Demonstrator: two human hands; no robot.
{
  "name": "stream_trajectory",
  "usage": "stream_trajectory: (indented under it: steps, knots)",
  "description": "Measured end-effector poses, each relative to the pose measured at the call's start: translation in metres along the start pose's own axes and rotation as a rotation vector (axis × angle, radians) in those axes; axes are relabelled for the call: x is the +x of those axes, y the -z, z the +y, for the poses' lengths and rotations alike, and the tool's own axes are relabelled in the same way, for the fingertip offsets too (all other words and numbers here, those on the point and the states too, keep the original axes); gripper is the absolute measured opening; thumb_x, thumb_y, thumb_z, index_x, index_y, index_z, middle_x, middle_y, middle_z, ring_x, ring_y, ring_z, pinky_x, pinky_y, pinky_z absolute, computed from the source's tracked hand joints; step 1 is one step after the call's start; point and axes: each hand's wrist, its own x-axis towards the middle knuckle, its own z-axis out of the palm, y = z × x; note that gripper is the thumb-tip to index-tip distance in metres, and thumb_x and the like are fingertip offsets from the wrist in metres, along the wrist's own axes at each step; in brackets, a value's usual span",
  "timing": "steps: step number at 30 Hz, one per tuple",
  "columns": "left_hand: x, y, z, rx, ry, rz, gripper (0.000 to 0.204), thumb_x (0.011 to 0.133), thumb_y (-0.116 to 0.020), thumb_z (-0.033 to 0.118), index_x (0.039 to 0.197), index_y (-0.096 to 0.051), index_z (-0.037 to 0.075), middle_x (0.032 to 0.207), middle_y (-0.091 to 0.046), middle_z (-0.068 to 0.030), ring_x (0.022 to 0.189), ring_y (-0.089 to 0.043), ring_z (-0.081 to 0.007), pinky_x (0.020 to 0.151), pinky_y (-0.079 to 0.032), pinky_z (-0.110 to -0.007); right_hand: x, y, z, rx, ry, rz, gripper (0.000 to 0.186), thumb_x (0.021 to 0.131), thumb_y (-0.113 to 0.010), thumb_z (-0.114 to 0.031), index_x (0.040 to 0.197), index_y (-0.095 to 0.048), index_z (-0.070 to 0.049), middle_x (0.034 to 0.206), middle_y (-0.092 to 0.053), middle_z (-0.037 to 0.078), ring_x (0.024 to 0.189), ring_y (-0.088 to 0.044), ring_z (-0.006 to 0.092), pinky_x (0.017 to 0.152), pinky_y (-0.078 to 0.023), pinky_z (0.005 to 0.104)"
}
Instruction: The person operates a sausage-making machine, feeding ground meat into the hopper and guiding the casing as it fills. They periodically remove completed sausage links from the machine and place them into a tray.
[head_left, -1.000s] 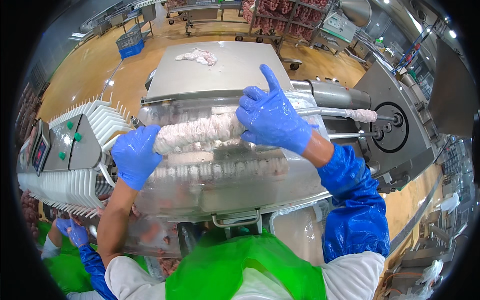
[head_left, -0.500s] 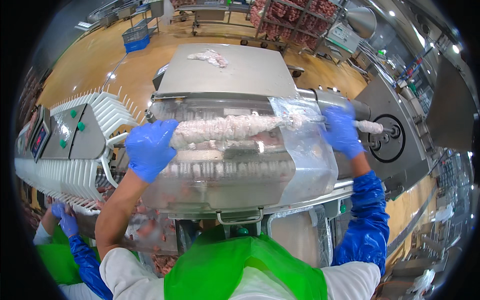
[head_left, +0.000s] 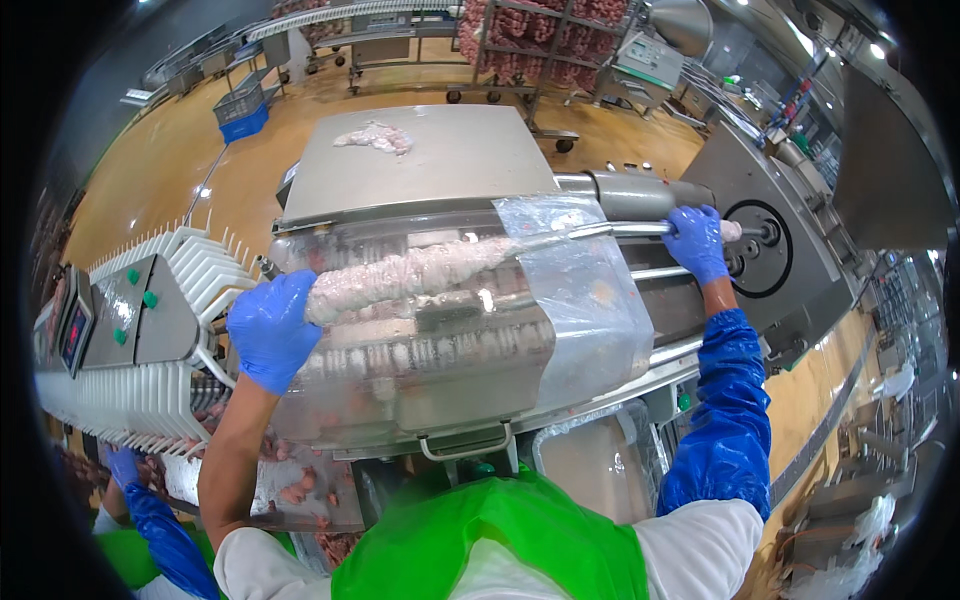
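Observation:
A long, wrinkled, whitish sausage casing (head_left: 410,278) is bunched over a transparent machine cover. My gloved left hand (head_left: 272,330) is closed round its left end. From the casing's right end a shiny metal stuffing tube (head_left: 625,229) runs toward the round head plate. Near that plate my gloved right hand (head_left: 697,243) is wrapped round the tube, fingers closed. Just past it, a short pinkish casing bunch (head_left: 731,231) sits on the tube; whether some lies under my fingers is hidden. Below the tube a clear plastic sheet (head_left: 590,330) drapes over the cover.
Pale scraps (head_left: 375,138) lie on the flat steel top (head_left: 450,180). White hanger arms (head_left: 130,385) and a control panel (head_left: 150,310) stand at left. A co-worker's gloved hand (head_left: 122,465) shows at lower left. Behind stands a rack of hanging sausages (head_left: 545,35).
My right hand has slid along the tube toward the head plate, now close to the short casing bunch. My left hand still grips the casing. The view has shifted slightly.

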Motion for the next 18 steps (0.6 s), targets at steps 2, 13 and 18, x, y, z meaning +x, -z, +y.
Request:
stream_trajectory:
  steps: [2,13,18]
  knots:
    - [-0.002,-0.003,-0.001,-0.011,0.036,-0.044,0.042,0.056,-0.079,0.021,0.096,-0.066,0.016,0.077,-0.063,-0.0036,0.067,-0.062,-0.0253,0.062,-0.047,-0.039,0.003,0.008,-0.024,0.067,-0.016,-0.066,0.015,0.071,-0.067,-0.027,0.078,-0.069,-0.013,0.075,-0.067,0.009,0.077,-0.065,0.0312,0.089,-0.040,0.0488]
    - [0.049,0.029,-0.007,-0.023,-0.034,0.051,0.045,0.063,-0.075,0.007,0.108,-0.067,0.011,0.097,-0.070,-0.0083,0.084,-0.066,-0.0281,0.079,-0.050,-0.039,0.009,0.107,-0.218,0.445,0.298,0.264,0.022,0.074,-0.071,-0.024,0.088,-0.060,-0.011,0.071,-0.064,0.008,0.068,-0.065,0.0318,0.063,-0.050,0.0449]
    - [0.123,0.036,0.051,-0.062,-0.376,-0.035,0.074,0.070,-0.077,0.016,0.139,-0.050,0.019,0.136,-0.054,-0.0064,0.125,-0.049,-0.0252,0.109,-0.030,-0.046,-0.126,0.105,-0.157,0.557,-0.206,0.312,0.031,0.076,-0.075,-0.026,0.099,-0.066,-0.007,0.083,-0.068,0.016,0.076,-0.066,0.0371,0.065,-0.053,0.0429]
